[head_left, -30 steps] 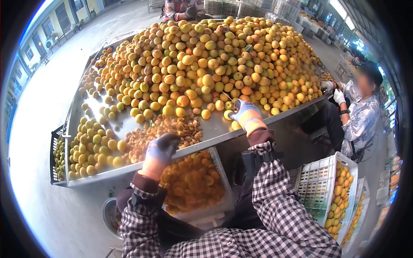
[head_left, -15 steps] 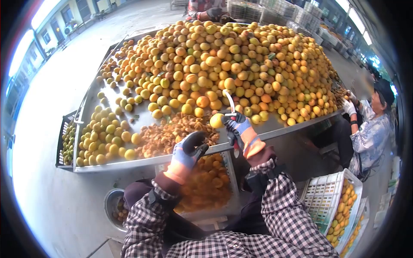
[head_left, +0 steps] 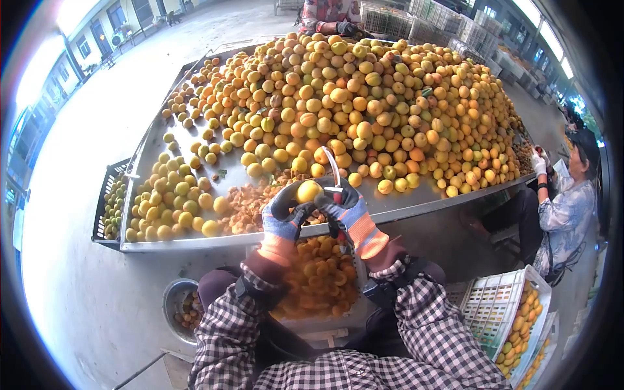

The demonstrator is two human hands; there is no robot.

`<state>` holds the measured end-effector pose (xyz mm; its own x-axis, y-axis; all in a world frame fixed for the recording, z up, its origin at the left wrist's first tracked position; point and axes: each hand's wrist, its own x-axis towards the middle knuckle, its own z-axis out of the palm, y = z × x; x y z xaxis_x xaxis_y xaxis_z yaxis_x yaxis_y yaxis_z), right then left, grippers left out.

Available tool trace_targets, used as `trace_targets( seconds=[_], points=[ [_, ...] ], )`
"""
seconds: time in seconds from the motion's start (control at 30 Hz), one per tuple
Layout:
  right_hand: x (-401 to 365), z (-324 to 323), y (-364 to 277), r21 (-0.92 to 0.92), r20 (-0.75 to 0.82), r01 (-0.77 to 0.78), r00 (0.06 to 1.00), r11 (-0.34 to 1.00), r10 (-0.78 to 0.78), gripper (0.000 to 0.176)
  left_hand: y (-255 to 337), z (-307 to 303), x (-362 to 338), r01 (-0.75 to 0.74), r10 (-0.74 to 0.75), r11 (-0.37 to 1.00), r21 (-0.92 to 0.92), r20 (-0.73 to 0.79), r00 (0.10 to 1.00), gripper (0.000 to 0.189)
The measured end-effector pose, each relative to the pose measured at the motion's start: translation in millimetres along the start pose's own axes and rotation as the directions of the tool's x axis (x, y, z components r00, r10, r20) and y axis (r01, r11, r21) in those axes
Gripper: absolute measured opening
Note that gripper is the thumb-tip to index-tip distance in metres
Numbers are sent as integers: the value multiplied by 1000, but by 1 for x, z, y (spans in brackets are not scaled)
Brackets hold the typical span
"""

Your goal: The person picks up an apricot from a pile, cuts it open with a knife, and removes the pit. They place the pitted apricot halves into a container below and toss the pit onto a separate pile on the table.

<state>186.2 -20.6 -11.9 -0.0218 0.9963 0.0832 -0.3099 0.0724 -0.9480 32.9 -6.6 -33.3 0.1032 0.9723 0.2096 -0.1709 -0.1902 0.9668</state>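
Both hands wear gloves with dark fingers and blue and orange cuffs. My left hand (head_left: 284,218) is wrapped round a yellow-orange fruit (head_left: 309,191) above the table's front edge. My right hand (head_left: 345,207) touches the fruit's right side and grips a curved tool with a pale blade (head_left: 333,164), which points up, and a red handle. Behind them rises a large heap of orange and yellow fruit (head_left: 390,110) on the metal table (head_left: 416,207). Cut brownish pieces (head_left: 250,205) lie left of my left hand, beside greener fruit (head_left: 170,208).
Below the table edge is a crate of halved fruit (head_left: 322,279). A metal bowl (head_left: 174,302) stands at lower left, a dark crate (head_left: 104,214) at the left, white crates (head_left: 497,299) at lower right. Co-workers sit at the right (head_left: 569,208) and far side (head_left: 318,16).
The fruit has passed from my right hand's side into my left hand, which has moved up and closed round it. My right hand has shifted left and down, and the hands now meet.
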Motion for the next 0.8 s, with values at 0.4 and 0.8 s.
trace_targets(
  seconds=[0.4, 0.8],
  points=[
    [-2, -25, -14, -607, 187, 163, 981, 778, -60, 38, 6, -14, 9, 120, -123, 992, 29, 251, 960, 58],
    [-21, -8, -14, -688, 237, 231, 967, 688, -88, 28, 19, -14, 12, 127, -99, 944, -303, 106, 989, 55]
  ],
)
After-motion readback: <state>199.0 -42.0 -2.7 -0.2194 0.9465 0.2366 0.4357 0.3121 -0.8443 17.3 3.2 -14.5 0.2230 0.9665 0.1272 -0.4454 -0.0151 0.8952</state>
